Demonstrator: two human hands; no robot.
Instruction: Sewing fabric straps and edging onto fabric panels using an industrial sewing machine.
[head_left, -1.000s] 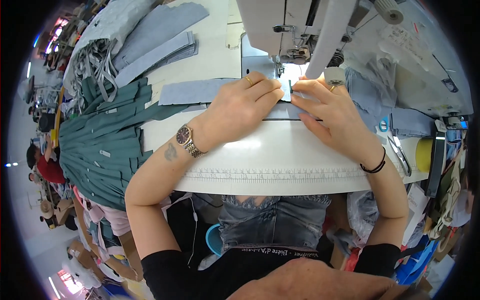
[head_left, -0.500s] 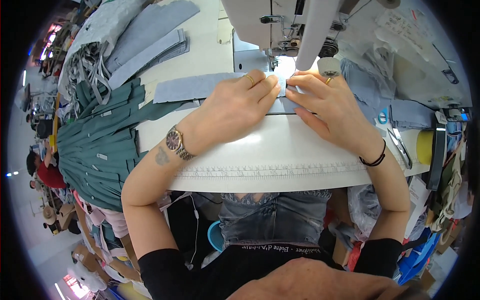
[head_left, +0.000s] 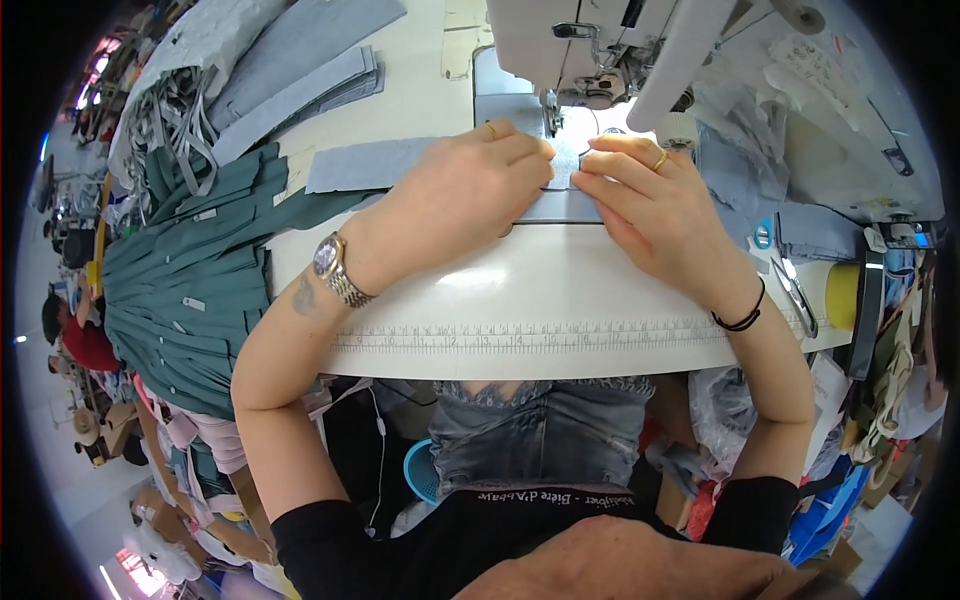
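The left hand (head_left: 460,185), with a silver-and-gold metal wristwatch (head_left: 327,257) on its wrist, lies palm down over a flat, pale blue-grey cloth strip (head_left: 365,165), its fingers bent and bunched together; whether they pinch the cloth or only press on it I cannot tell, since the back of the hand hides the underside. The strip sticks out to the left of this hand, and cloth of similar colour shows just past its fingertips, in the narrow gap between both hands. The right hand (head_left: 655,200) is half open, fingers gently curved and close together, with their tips at the right edge of that cloth; a firm hold cannot be made out. Just ahead of the left fingertips stands the small metal presser foot (head_left: 551,120) of a white sewing machine (head_left: 525,45). On the body side of both hands stretches a glossy white tabletop (head_left: 490,280) with a printed ruler scale. Left of the left hand lies a heap of dark green cloth (head_left: 190,290), and ahead of that hand, to the left, a stack of blue-grey cloth strips (head_left: 300,100). Silver metal scissors (head_left: 795,297) lie to the right of the right hand
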